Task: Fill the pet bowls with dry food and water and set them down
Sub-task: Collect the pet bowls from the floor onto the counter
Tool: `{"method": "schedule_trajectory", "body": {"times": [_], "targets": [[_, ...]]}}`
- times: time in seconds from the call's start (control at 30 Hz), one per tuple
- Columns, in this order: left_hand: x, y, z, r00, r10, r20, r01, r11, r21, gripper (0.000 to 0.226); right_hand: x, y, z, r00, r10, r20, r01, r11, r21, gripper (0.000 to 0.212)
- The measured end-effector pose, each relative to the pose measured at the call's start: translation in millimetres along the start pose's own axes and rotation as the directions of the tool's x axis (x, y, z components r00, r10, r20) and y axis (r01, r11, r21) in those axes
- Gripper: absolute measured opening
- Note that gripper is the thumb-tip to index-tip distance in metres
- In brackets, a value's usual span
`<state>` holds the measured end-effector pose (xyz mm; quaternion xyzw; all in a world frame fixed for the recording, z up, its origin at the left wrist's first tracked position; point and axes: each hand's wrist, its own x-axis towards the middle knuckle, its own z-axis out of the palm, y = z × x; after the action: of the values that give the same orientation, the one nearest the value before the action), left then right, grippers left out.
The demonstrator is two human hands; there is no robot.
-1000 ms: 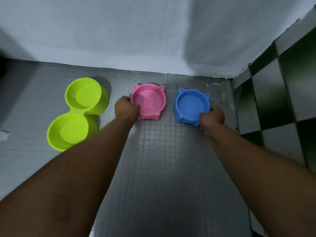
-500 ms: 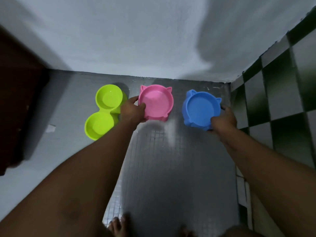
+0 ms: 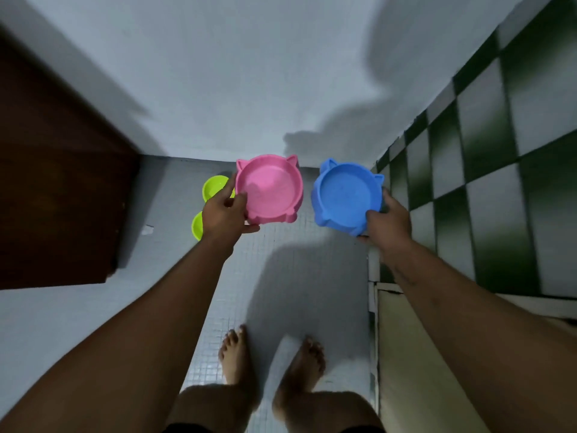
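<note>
Left hand point(image 3: 226, 214): it is grasping the pink bowl point(image 3: 268, 185) at the near left part of the rim; the thumb is lying over the rim and the other fingers are curling under the bowl.
Right hand point(image 3: 388, 223): it is grasping the blue bowl point(image 3: 346, 195) at the near right edge, with the fingers going around the side and under it.
Pink bowl: it is hanging in the air above the floor point(image 3: 281, 276), with the opening facing up and its two small ears pointing toward the wall point(image 3: 249, 73).
Blue bowl: it is also being held in the air, just beside the pink one on its right; the two are not touching.
Green double bowl point(image 3: 212, 185): it is lying on the floor near the wall, partly hiding behind the left hand and the pink bowl.
Bare feet point(image 3: 232, 354): they are standing on the small grey floor tiles, below the bowls.
Sides: a dark brown panel point(image 3: 56, 182) is standing at the left, and green and white checked tiles point(image 3: 499, 151) are covering the right.
</note>
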<state>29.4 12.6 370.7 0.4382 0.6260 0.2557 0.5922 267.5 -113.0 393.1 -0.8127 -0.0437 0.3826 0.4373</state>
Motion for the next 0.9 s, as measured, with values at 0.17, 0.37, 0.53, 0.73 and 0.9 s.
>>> {"method": "schedule_trajectory", "body": {"times": [0.17,0.37,0.53,0.73,0.9], "targets": [[-78.0,56.0,-35.3,0.997,0.067,0.045,-0.068,0.998,0.013,0.043,-80.4,-39.7,-40.1,0.999,-0.041,-0.004,0.041,0.998,0.056,0.056],[-154.9,102.6,-73.5,0.986,0.126,0.106,-0.128,0.992,0.011,0.043,-170.8,-66.0,-70.4,0.994,-0.101,-0.044,0.106,0.988,0.116,0.048],[-212.0,126.4,-113.5,0.973,0.174,0.152,-0.176,0.984,-0.004,0.044,-251.2,-65.0,-89.8,0.979,-0.191,-0.069,0.200,0.967,0.157,0.046],[-284.1,144.0,-159.7,0.950,0.208,0.232,-0.207,0.978,-0.030,0.044,-353.0,-39.1,-111.2,0.950,-0.244,-0.193,0.280,0.940,0.194,0.048],[-341.0,147.4,-183.4,0.925,0.228,0.303,-0.230,0.973,-0.032,0.043,-423.1,-15.5,-137.4,0.932,-0.248,-0.263,0.310,0.923,0.227,0.048]]}}
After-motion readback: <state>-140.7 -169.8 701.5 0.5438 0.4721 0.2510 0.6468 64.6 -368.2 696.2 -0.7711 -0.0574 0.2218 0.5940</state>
